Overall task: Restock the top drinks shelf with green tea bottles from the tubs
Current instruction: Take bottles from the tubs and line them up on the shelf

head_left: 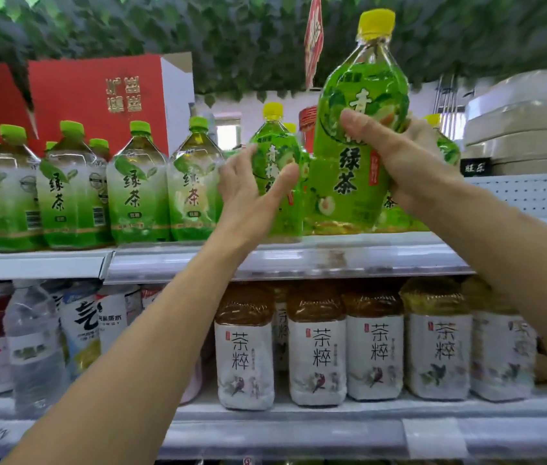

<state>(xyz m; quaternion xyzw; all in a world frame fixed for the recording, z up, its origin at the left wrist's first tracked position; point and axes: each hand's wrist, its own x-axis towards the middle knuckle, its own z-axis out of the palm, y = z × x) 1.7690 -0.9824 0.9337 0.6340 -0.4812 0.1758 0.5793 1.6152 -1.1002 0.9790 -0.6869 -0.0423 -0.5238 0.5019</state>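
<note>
Right hand grips a green tea bottle above the top shelf; left hand, fingers straight, touches a shelved bottle.

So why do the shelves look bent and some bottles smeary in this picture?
Head view: the wide-angle lens bows the top shelf edge and tilts things near the borders; the green-capped bottles at left and the leaves overhead are smeared, likely by motion; the yellow-capped bottle in the right hand is sharper; lighting is even, with a soft sheen on the shelf strip.
</note>
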